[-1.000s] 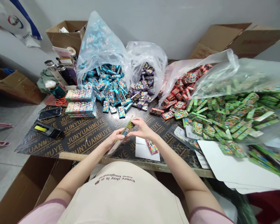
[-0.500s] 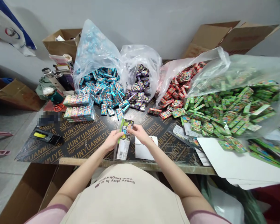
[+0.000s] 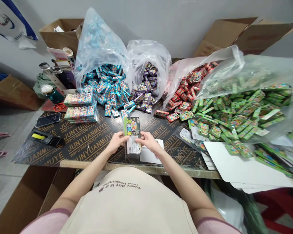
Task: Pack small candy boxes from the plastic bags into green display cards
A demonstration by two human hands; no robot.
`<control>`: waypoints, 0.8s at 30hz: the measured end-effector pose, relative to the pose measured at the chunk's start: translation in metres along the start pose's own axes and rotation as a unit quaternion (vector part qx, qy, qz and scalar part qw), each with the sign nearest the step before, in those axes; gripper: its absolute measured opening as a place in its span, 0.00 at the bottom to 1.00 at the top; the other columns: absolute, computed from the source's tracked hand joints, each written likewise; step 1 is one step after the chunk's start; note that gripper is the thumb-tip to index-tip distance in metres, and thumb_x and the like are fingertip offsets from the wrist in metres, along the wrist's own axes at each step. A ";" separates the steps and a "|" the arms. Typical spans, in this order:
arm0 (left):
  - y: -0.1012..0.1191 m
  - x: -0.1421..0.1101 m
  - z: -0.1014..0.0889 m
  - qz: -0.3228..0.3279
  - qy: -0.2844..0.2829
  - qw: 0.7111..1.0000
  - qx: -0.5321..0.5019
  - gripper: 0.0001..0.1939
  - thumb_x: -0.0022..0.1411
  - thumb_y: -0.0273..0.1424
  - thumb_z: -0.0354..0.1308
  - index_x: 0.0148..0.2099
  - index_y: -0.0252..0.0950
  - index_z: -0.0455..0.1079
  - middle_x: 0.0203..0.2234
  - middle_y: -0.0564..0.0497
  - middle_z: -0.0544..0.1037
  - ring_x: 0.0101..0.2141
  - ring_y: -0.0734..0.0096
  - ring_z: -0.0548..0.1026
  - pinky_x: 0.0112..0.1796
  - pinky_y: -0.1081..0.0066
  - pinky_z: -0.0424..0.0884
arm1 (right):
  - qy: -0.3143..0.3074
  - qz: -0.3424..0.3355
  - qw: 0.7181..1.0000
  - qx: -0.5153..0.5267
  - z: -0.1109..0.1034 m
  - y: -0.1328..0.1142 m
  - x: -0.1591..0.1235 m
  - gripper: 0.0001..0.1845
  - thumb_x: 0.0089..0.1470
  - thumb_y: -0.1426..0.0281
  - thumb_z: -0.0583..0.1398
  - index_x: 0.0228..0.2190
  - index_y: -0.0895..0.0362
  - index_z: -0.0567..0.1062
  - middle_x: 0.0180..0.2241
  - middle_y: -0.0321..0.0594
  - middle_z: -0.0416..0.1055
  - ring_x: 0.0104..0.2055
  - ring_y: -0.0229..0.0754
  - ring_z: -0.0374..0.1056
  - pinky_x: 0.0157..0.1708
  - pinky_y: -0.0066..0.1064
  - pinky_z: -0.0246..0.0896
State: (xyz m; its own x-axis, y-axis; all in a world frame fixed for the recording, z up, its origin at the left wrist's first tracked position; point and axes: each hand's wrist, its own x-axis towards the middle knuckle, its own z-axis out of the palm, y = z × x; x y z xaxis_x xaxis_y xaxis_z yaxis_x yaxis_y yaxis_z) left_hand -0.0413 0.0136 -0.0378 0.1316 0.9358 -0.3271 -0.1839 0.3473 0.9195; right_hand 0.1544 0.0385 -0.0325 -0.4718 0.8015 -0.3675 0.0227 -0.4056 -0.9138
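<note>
A black-and-green printed card packet (image 3: 132, 127), with a pale barcoded lower part, is held upright in front of my body at the table's near edge. My left hand (image 3: 118, 142) grips its left side, thumb across the front. On the other side, my right hand (image 3: 149, 142) pinches the right edge, its thumb on the pale area. The fingers behind the packet are hidden. Beneath my right hand lies a white folded paper (image 3: 151, 156) on the dark plywood table (image 3: 92, 143).
Clear bags spill small blue boxes (image 3: 112, 91), purple boxes (image 3: 146, 97), red boxes (image 3: 183, 94) and green boxes (image 3: 236, 113) along the back. To the left are stacked boxes (image 3: 80, 110), a phone (image 3: 48, 120), a tape dispenser (image 3: 45, 137) and orange scissors (image 3: 58, 107). White card sheets (image 3: 244, 169) overhang at right.
My right hand has moved from the packet's upper front down to its right edge. The packet's printed face now shows more fully, and its lower part looks folded or tilted.
</note>
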 end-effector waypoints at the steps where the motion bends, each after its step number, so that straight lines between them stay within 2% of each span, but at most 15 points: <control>1: 0.000 -0.001 -0.001 -0.015 -0.016 1.000 -0.006 0.23 0.42 0.43 0.71 0.34 0.30 0.73 0.23 0.51 0.76 0.21 0.75 0.70 0.22 0.77 0.64 | 0.010 0.000 1.000 -0.001 0.000 0.001 0.000 0.22 0.36 0.61 0.70 0.34 0.59 0.74 0.21 0.32 0.73 0.20 0.36 0.67 0.20 0.26 0.63; 5: -0.003 -0.003 -0.003 -0.034 -0.038 0.998 -0.026 0.24 0.41 0.43 0.71 0.33 0.29 0.72 0.21 0.52 0.75 0.19 0.76 0.70 0.22 0.77 0.65 | -0.004 -0.009 1.000 -0.018 0.000 0.003 -0.001 0.21 0.39 0.61 0.69 0.35 0.58 0.72 0.20 0.31 0.71 0.20 0.36 0.66 0.21 0.27 0.62; 8: -0.010 -0.004 -0.001 -0.012 -0.036 0.998 -0.056 0.25 0.43 0.42 0.70 0.40 0.31 0.73 0.27 0.50 0.79 0.25 0.71 0.75 0.29 0.73 0.71 | 0.070 -0.055 0.992 -0.087 -0.001 0.004 -0.004 0.15 0.38 0.64 0.68 0.27 0.57 0.71 0.15 0.27 0.65 0.18 0.34 0.61 0.19 0.25 0.58; 10: -0.016 -0.007 0.001 0.001 -0.040 0.997 -0.067 0.27 0.45 0.41 0.70 0.46 0.32 0.72 0.32 0.48 0.80 0.31 0.67 0.78 0.34 0.70 0.73 | 0.115 -0.077 0.982 -0.130 -0.002 0.005 -0.005 0.15 0.37 0.66 0.69 0.25 0.56 0.69 0.15 0.27 0.63 0.18 0.35 0.61 0.19 0.26 0.58; 12: -0.022 -0.010 0.002 -0.007 -0.071 0.996 -0.059 0.27 0.46 0.40 0.69 0.46 0.32 0.72 0.35 0.46 0.80 0.34 0.64 0.78 0.37 0.67 0.73 | 0.109 -0.087 0.983 -0.119 -0.003 0.006 -0.006 0.18 0.35 0.66 0.70 0.30 0.56 0.71 0.20 0.30 0.69 0.23 0.38 0.66 0.24 0.28 0.63; 15: -0.022 -0.013 0.005 -0.011 -0.122 0.992 -0.029 0.24 0.46 0.38 0.69 0.44 0.31 0.74 0.37 0.45 0.80 0.38 0.63 0.78 0.43 0.66 0.71 | 0.106 -0.113 0.986 -0.057 -0.001 0.005 -0.005 0.21 0.38 0.63 0.69 0.36 0.56 0.72 0.33 0.38 0.75 0.34 0.42 0.71 0.36 0.34 0.67; 17: -0.016 -0.012 0.008 0.018 -0.075 0.997 -0.024 0.23 0.47 0.37 0.69 0.45 0.32 0.75 0.37 0.45 0.81 0.38 0.64 0.77 0.44 0.67 0.70 | 0.121 -0.124 0.984 -0.038 0.003 0.005 -0.004 0.20 0.40 0.61 0.68 0.34 0.56 0.73 0.35 0.39 0.76 0.36 0.43 0.71 0.41 0.36 0.67; 20: -0.005 -0.008 0.013 0.037 0.041 0.998 -0.032 0.24 0.45 0.40 0.69 0.43 0.32 0.76 0.34 0.46 0.81 0.33 0.66 0.76 0.36 0.69 0.71 | 0.144 -0.124 0.982 0.010 0.012 0.003 -0.003 0.21 0.42 0.56 0.67 0.36 0.55 0.73 0.36 0.39 0.76 0.39 0.43 0.71 0.42 0.36 0.67; 22: 0.000 -0.007 0.015 0.022 0.060 0.997 -0.032 0.24 0.42 0.41 0.70 0.40 0.31 0.77 0.30 0.47 0.81 0.30 0.67 0.75 0.32 0.71 0.70 | 0.170 -0.110 0.976 0.085 0.018 -0.001 -0.003 0.24 0.48 0.48 0.60 0.39 0.54 0.73 0.38 0.40 0.77 0.40 0.45 0.72 0.41 0.38 0.68; 24: 0.002 -0.007 0.017 0.008 0.060 0.997 -0.040 0.25 0.39 0.40 0.72 0.38 0.31 0.78 0.29 0.47 0.81 0.28 0.69 0.75 0.30 0.72 0.68 | 0.189 -0.090 0.966 0.150 0.022 -0.007 -0.003 0.26 0.51 0.47 0.55 0.40 0.54 0.74 0.37 0.43 0.77 0.42 0.48 0.73 0.41 0.40 0.69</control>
State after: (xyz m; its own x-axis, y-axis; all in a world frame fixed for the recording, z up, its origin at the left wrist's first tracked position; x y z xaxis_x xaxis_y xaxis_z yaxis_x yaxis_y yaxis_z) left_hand -0.0259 0.0062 -0.0301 0.0116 0.9403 -0.3401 -0.2635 0.3310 0.9061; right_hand 0.1361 0.0294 -0.0212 -0.0868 0.9513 -0.2957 -0.3136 -0.3078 -0.8983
